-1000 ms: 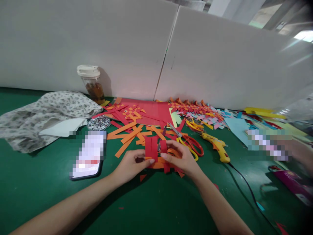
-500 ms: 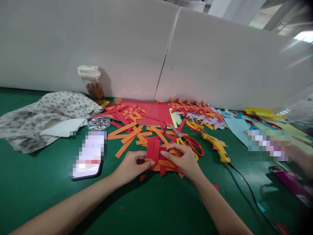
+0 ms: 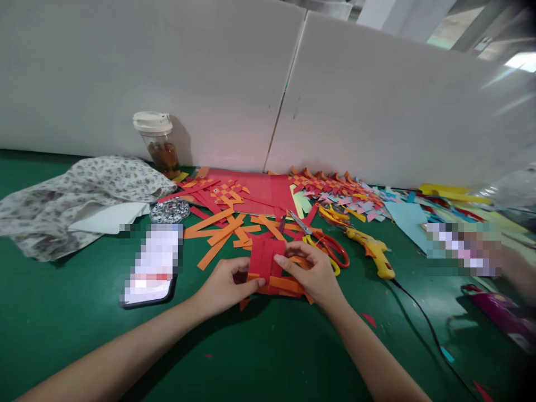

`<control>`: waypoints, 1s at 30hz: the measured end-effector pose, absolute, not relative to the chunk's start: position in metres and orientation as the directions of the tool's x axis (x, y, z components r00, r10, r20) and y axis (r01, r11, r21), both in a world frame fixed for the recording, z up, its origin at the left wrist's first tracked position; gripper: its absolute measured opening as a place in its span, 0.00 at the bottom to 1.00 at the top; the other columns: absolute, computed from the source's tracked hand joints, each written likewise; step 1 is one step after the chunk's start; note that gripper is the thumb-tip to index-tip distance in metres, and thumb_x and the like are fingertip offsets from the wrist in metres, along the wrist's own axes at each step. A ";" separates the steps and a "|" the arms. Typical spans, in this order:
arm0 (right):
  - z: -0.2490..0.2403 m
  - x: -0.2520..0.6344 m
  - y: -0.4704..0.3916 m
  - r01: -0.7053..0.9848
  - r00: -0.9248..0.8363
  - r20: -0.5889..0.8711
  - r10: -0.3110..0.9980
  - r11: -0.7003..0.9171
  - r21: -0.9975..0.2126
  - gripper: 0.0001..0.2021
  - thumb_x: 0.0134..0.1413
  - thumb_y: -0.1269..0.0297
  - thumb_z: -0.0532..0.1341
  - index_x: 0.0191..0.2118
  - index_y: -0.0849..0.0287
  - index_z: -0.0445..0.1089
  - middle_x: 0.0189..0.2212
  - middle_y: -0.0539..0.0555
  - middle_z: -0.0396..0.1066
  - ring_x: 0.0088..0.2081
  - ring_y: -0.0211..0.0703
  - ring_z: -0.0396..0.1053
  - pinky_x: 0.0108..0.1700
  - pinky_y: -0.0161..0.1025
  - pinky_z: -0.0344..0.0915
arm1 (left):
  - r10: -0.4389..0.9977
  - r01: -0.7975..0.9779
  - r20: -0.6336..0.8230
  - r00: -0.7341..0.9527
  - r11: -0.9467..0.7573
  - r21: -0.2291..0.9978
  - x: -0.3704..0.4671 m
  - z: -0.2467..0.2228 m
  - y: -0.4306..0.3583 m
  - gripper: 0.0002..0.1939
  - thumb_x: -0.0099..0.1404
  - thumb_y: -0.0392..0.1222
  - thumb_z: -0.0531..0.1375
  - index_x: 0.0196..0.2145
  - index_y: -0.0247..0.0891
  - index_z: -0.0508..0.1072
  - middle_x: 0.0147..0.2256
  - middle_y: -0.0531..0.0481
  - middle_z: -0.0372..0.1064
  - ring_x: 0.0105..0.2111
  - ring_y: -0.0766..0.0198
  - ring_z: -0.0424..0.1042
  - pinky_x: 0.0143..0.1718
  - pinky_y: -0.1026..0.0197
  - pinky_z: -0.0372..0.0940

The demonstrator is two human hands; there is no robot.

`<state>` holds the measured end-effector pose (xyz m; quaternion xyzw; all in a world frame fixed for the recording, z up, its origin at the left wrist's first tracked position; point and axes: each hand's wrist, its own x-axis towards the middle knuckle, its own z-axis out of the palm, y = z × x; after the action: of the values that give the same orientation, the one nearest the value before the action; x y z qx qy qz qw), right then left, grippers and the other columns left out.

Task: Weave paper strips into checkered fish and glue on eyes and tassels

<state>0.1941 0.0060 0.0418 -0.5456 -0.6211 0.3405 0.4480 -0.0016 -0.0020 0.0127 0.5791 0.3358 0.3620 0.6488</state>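
Note:
Red and orange paper strips (image 3: 268,268), interlaced into a small woven piece, are held just above the green table. My left hand (image 3: 228,285) pinches the left side, its thumb lying on the lower orange strip. On the right side, my right hand (image 3: 310,273) is closed with its thumb pressing on a red strip that stands upright; its other fingers are partly hidden behind the paper. Loose orange strips (image 3: 221,240) lie just beyond my hands. Red-handled scissors (image 3: 335,248) rest close to my right hand, with a yellow-handled pair (image 3: 335,267) partly beneath them.
A yellow glue gun (image 3: 372,251) with a black cord lies to the right. Left are a phone (image 3: 154,262), a patterned cloth (image 3: 104,184) and a lidded cup (image 3: 161,148). Woven paper pieces (image 3: 330,184) sit along the back. Another person's hand (image 3: 517,262) shows at far right.
A second red strip now stands upright beside the first, folded up from over the orange strip. My right thumb has shifted slightly left and up with it.

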 end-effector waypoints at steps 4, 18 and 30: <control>0.048 0.199 0.007 0.422 -0.089 0.125 0.988 0.151 -0.894 0.17 0.38 0.56 0.70 0.35 0.59 0.74 0.29 0.55 0.76 0.33 0.46 0.74 0.39 0.42 0.71 | 0.868 -0.091 -0.005 0.497 0.058 0.994 -0.002 0.011 -0.001 0.16 0.60 0.41 0.63 0.46 0.35 0.74 0.44 0.42 0.76 0.42 0.54 0.75 0.44 0.54 0.69; 0.043 0.187 0.004 0.312 -0.084 0.153 0.985 0.172 -0.934 0.07 0.41 0.60 0.67 0.26 0.58 0.72 0.26 0.53 0.75 0.31 0.43 0.73 0.33 0.38 0.69 | 0.866 -0.092 -0.021 0.500 0.077 0.993 -0.001 0.010 -0.001 0.18 0.60 0.44 0.63 0.47 0.36 0.73 0.42 0.44 0.76 0.40 0.56 0.76 0.41 0.57 0.69; 0.051 0.182 0.000 0.396 -0.052 0.071 0.996 0.086 -0.914 0.12 0.38 0.57 0.68 0.21 0.59 0.69 0.21 0.50 0.71 0.26 0.39 0.68 0.30 0.35 0.65 | 0.863 -0.070 -0.043 0.503 0.090 0.993 -0.001 0.009 0.001 0.16 0.60 0.46 0.63 0.43 0.33 0.74 0.42 0.42 0.76 0.40 0.54 0.75 0.42 0.55 0.69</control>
<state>0.1822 -0.0002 0.0506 -0.5614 -0.6201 0.3764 0.3983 -0.0014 0.0010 0.0089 0.5716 0.3470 0.3580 0.6517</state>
